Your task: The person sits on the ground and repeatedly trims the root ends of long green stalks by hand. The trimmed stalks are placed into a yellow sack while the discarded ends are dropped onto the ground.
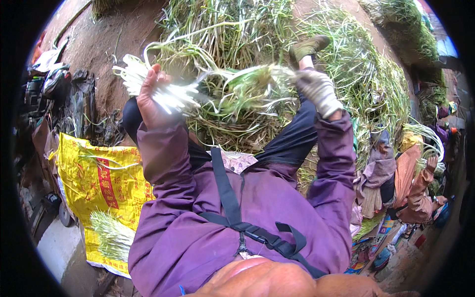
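Observation:
My left hand [153, 97], bare, grips a bundle of slender white vegetable stalks [171, 97] raised at the left. Some stalks bend back in loops beyond the fingers. On the right is my right hand [317, 89] in a striped knit glove, blurred by motion. Its fingers appear closed on the ends of green leafy stalks [256, 81], which stretch between the two hands and are partly blurred. Under both hands, a heap of uprooted green stalks [230, 122] lies between my legs.
More stalks [374, 85] are piled ahead and to the right. A yellow printed sack [79, 174] at my left bears a trimmed bundle [111, 235]. Dark plastic bags [79, 100] lie beyond it. At the right, another person [417, 182] sits close by, holding pale stalks [430, 139].

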`<state>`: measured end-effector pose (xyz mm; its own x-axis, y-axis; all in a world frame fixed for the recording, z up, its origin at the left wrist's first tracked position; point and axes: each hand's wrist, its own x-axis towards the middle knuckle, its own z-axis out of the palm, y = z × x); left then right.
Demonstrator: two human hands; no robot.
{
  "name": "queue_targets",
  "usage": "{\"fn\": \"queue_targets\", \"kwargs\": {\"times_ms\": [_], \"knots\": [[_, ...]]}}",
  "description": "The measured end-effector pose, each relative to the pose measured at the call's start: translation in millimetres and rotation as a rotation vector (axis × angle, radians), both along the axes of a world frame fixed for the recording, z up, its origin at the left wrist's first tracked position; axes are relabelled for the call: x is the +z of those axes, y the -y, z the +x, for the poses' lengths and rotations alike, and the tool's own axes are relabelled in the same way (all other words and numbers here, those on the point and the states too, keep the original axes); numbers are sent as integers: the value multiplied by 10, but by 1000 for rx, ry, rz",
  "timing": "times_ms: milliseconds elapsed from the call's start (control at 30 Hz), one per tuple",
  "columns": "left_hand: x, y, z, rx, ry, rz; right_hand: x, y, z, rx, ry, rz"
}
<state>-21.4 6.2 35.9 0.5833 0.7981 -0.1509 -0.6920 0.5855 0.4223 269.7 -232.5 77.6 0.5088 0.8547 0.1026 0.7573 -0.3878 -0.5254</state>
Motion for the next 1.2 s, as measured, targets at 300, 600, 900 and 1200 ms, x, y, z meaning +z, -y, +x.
{"fn": "queue_targets", "kwargs": {"times_ms": [300,600,900,1200], "knots": [[264,-282,-294,53,62,64,224,-25,395,-276,-348,331],[144,411,380,-101,-316,170,-375,-5,-430,-432,-945,595],[-419,983,793,-232,-491,73,-618,-74,-1246,-438,-864,556],[-827,956,744,-345,-576,185,-975,168,-1514,-276,-916,388]]}}
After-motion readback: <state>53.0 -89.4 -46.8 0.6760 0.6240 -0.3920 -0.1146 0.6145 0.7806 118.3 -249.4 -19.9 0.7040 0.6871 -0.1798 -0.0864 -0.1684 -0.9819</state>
